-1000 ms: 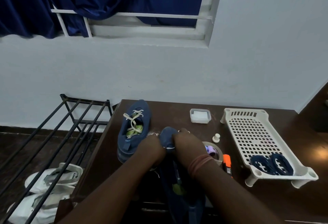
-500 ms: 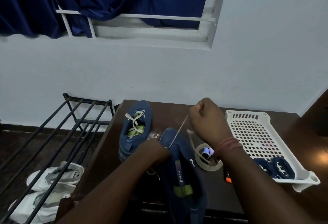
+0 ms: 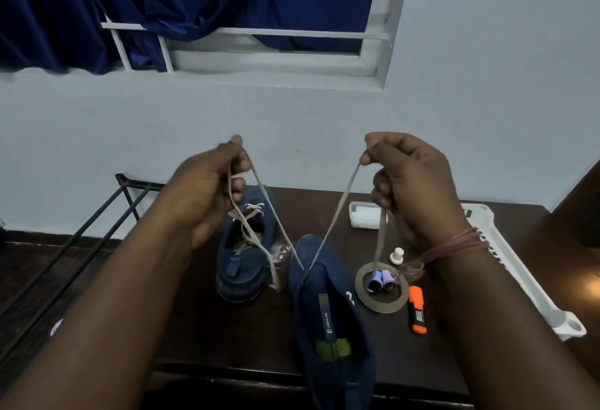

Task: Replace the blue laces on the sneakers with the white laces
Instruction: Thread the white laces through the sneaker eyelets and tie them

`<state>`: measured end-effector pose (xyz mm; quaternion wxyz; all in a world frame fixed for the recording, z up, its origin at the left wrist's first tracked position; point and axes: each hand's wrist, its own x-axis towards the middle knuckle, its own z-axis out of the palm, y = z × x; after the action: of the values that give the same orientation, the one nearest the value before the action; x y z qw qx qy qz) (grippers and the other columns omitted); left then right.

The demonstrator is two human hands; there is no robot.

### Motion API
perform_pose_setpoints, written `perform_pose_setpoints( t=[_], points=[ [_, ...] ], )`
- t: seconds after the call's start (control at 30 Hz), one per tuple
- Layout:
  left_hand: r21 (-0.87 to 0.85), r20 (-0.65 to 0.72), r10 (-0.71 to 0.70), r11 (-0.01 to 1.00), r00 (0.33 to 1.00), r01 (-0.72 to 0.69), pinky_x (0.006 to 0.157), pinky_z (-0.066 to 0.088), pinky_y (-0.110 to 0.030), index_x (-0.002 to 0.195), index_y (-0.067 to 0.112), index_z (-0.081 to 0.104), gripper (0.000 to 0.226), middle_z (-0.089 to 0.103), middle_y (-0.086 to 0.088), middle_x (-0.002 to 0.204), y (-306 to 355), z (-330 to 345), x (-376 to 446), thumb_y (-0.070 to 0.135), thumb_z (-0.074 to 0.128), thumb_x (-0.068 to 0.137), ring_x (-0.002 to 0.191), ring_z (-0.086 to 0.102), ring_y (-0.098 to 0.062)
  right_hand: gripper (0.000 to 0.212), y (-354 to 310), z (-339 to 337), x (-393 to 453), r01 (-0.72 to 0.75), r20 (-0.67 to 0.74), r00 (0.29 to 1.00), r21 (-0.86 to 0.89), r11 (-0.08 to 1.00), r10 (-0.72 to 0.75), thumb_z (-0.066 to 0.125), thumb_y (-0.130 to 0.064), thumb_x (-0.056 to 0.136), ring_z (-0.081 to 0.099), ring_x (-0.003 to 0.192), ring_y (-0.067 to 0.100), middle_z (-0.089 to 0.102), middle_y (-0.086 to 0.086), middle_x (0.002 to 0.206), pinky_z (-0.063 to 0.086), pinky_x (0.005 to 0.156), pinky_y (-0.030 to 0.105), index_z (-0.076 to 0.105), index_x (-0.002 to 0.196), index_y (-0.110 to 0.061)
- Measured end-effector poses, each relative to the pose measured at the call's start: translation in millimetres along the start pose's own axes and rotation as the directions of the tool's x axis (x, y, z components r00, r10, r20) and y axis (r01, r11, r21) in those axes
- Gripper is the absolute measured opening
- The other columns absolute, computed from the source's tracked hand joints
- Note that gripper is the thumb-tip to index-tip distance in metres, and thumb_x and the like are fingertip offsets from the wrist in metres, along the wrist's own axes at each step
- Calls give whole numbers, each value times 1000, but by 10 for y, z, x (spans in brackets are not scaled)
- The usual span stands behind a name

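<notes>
A blue sneaker [image 3: 331, 312] lies on the dark table [image 3: 227, 328], toe pointing away from me. A white lace [image 3: 337, 211] runs through its front eyelets and rises in a V. My left hand [image 3: 211, 192] pinches one end of the lace, raised above the table. My right hand [image 3: 412, 185] pinches the other end at the same height, and the loose tail hangs below it. A second blue sneaker [image 3: 246, 244], laced in white, stands to the left behind the first.
A white plastic tray [image 3: 519, 267] sits at the right. An orange marker [image 3: 417, 310], a tape ring [image 3: 381, 286] holding two small spools, a white knob [image 3: 396, 254] and a small clear box [image 3: 363, 215] lie beside the sneaker. A black rack [image 3: 81, 247] stands left of the table.
Both hands have risen from the sneaker's toe and moved apart, drawing the white lace up through the eyelets into two long strands.
</notes>
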<state>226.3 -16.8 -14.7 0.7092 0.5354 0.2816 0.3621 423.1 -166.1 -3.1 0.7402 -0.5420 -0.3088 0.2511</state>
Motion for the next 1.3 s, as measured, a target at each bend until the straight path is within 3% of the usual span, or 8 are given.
perform_pose_setpoints(
  t=[0.2,0.43,0.57,0.67,0.73,0.83,1.03,1.3],
  points=[
    [-120,-57,343,930,938,-347,60,39,-23,124,12,66,29,59,2,87,206,199,-113,23,47,105,66,48,-10,15,-185,129,-115,130,83,987,61,990,-135,58,-10,97,28,44,17,68,8,84,27,41,23,66,109,-5],
    [352,107,87,928,990,-120,54,47,-27,127,21,63,30,73,1,93,-111,384,-133,13,45,105,63,57,-13,25,74,146,-186,-23,223,973,-140,990,55,52,-1,96,37,44,17,74,7,98,29,41,18,65,114,-12],
    [778,91,-166,627,982,34,72,59,-39,107,14,71,18,74,-4,84,-446,265,-88,20,58,98,73,69,-18,23,298,134,-284,-90,270,947,-303,949,176,55,2,92,43,40,8,76,10,90,33,39,15,65,109,-10],
    [962,33,-123,272,992,1,87,48,-27,124,18,65,36,70,-1,116,-554,285,-134,31,69,90,105,64,-15,11,401,105,-305,-140,300,923,-318,938,240,59,-1,93,44,39,4,75,14,87,34,40,17,61,104,-2],
    [887,263,-33,401,964,-228,92,39,-14,137,27,55,52,62,12,128,-553,364,-210,24,72,88,119,55,-2,11,433,88,-288,-199,347,892,-277,940,290,60,-1,93,41,40,8,74,19,88,32,39,17,58,103,1],
    [718,440,40,584,897,-379,83,48,-15,114,27,67,29,72,12,101,-541,450,-243,14,69,89,96,64,1,15,441,33,-219,-295,394,857,-156,943,334,65,-4,91,39,42,11,70,23,87,26,39,16,57,103,0],
    [787,34,263,588,964,-188,57,47,-9,88,28,78,22,73,15,74,-500,171,-16,12,63,92,69,68,1,8,479,-227,-119,-225,271,907,-336,915,322,66,-3,89,43,47,15,73,16,82,32,39,20,68,96,-2],
    [782,-274,559,603,782,-157,71,48,-21,98,29,77,21,73,16,90,-380,-19,-31,18,59,95,79,66,0,25,769,-353,-104,-90,78,964,-804,588,254,74,-28,85,52,45,3,64,-2,55,44,57,22,69,66,-13]
  ],
)
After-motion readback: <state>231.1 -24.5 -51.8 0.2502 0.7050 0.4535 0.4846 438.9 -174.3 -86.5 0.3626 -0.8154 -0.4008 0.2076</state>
